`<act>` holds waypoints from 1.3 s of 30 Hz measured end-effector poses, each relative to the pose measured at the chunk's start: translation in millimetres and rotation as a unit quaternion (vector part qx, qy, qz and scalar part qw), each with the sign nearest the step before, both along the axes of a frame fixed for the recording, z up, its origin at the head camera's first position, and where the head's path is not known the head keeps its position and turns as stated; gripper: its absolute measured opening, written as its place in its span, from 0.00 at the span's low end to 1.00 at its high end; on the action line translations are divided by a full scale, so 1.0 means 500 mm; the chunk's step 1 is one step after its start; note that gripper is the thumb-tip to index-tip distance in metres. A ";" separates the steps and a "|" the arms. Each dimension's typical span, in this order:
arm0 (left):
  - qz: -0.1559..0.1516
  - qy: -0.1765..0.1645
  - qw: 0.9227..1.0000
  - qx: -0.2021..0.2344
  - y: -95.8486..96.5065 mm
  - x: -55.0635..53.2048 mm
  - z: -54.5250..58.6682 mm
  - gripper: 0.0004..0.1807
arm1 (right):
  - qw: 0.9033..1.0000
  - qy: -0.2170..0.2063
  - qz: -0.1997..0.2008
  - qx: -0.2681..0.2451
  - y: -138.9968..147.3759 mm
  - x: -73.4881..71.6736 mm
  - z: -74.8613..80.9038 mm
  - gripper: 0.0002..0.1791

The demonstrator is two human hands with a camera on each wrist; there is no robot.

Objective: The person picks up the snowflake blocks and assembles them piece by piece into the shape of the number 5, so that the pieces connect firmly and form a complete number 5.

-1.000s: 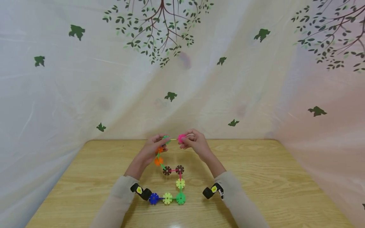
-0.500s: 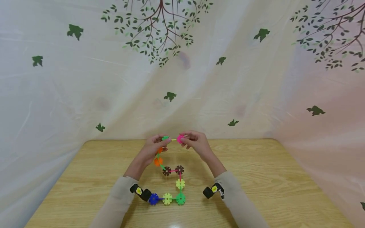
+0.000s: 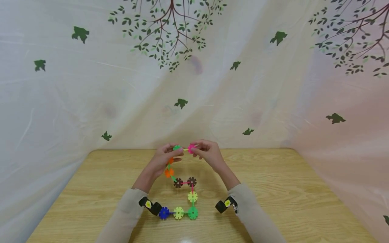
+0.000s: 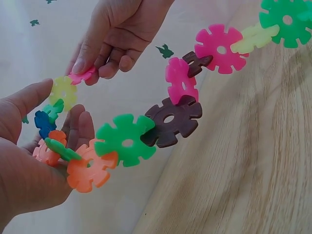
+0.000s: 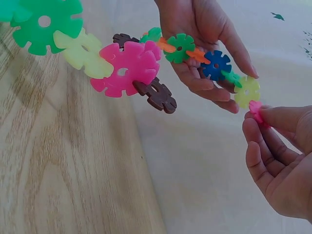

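Observation:
A chain of notched plastic snowflake discs in several colours runs from the table up to my left hand (image 3: 160,159). That hand holds its raised end, with the thumb and fingers at a yellow disc (image 4: 63,91). Just below it, a blue disc (image 5: 216,65) and orange discs (image 4: 91,166) lie across the fingers. My right hand (image 3: 210,152) pinches a pink disc (image 5: 255,112) between thumb and fingertips, its edge right at the yellow disc's edge. Whether the two slots interlock I cannot tell. Brown discs (image 3: 191,182) come lower down the chain.
The chain's near part lies on the wooden table (image 3: 273,195), ending in a green disc (image 3: 192,213), a yellow-green disc and a blue disc (image 3: 164,213) by the left wrist camera (image 3: 156,208). A pale curtain (image 3: 136,84) with leaf prints hangs behind the table's far edge.
My right hand has shifted slightly left with the pink disc, narrowing the space to the left hand. The left hand and the chain on the table have hardly moved.

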State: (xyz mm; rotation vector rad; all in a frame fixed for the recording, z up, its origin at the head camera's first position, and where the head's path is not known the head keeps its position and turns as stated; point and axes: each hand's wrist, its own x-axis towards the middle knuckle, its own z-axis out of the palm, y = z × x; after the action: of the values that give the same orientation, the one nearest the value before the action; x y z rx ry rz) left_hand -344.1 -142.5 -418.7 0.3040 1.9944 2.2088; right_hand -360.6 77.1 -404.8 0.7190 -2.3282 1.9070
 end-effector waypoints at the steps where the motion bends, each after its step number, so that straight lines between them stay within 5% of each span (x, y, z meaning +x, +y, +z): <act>1: -0.001 0.002 1.000 0.000 0.000 -0.001 -0.001 0.13 | 1.000 0.001 -0.002 0.002 0.000 0.001 0.001 0.15; 13: -0.001 0.005 1.000 -0.004 0.001 0.003 0.000 0.14 | 1.000 0.011 -0.014 -0.007 -0.003 0.010 0.005 0.15; 39: 0.004 0.000 1.000 0.004 0.004 0.010 0.005 0.15 | 0.999 -0.001 0.037 -0.014 0.017 0.006 0.012 0.10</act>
State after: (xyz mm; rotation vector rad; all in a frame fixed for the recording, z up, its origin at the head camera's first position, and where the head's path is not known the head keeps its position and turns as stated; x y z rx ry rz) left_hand -338.9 -140.6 -415.9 0.2975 1.9910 2.2212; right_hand -357.5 85.7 -398.6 0.8141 -2.3030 1.9651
